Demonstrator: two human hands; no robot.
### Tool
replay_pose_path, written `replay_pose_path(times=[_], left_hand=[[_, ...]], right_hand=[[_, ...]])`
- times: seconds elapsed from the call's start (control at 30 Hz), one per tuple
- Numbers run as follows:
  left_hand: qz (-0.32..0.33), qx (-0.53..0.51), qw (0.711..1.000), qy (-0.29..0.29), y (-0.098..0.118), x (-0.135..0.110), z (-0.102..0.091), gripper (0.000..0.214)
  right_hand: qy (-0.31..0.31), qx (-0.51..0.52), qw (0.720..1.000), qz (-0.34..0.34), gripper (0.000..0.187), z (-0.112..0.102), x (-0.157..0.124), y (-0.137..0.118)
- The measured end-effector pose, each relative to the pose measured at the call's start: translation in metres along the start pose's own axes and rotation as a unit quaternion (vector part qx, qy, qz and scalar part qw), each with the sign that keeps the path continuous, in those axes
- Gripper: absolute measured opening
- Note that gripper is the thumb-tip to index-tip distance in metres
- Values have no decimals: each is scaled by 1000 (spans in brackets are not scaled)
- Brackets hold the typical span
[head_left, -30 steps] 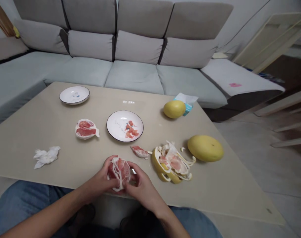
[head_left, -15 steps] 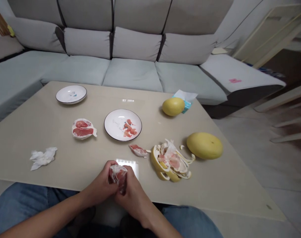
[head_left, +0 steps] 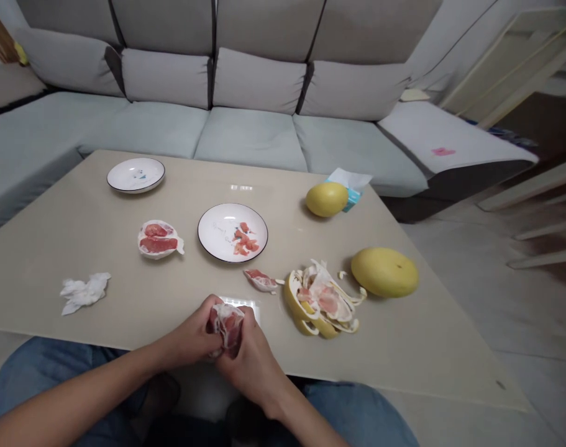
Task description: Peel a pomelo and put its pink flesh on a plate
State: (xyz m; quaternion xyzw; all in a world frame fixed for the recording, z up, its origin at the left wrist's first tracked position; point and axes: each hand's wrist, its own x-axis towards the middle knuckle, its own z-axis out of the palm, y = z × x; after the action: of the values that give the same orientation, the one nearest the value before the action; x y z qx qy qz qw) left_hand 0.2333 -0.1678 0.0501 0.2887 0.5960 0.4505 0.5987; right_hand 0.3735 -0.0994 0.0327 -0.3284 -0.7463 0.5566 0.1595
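Note:
Between my two hands, over the near edge of the table, is a chunk of peeled red pomelo with white membrane on it. My left hand grips its left side, and my right hand is closed around its right side. Just beyond them lies a single pomelo segment. A white plate farther off bears small pieces of red pulp. To its left sits a larger peeled pomelo portion. Yellow rind and membrane scraps are heaped right of my hands.
Two whole yellow pomelos, a near one and a far one, rest on the right side. Behind the far one is a blue tissue pack. A second plate and a crumpled tissue are on the left. A sofa borders the table's far side.
Both hands have shifted slightly right with the pomelo chunk between them, and the chunk looks slightly turned. The view has moved a little; the things on the table stay put.

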Motion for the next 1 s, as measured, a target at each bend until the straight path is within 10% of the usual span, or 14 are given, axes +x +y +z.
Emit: replay_pose_path(times=[0.27, 0.77, 1.0], left_hand=[[-56, -19, 996, -70, 3, 0, -13, 44], [-74, 73, 984, -144, 15, -8, -17, 40], [-118, 108, 963, -215, 27, -5, -27, 41]], right_hand=[[-120, 117, 986, 24, 44, -21, 9, -22], [-101, 46, 993, 32, 36, -27, 7, -16], [-239, 106, 956, 133, 41, -52, 10, -17]])
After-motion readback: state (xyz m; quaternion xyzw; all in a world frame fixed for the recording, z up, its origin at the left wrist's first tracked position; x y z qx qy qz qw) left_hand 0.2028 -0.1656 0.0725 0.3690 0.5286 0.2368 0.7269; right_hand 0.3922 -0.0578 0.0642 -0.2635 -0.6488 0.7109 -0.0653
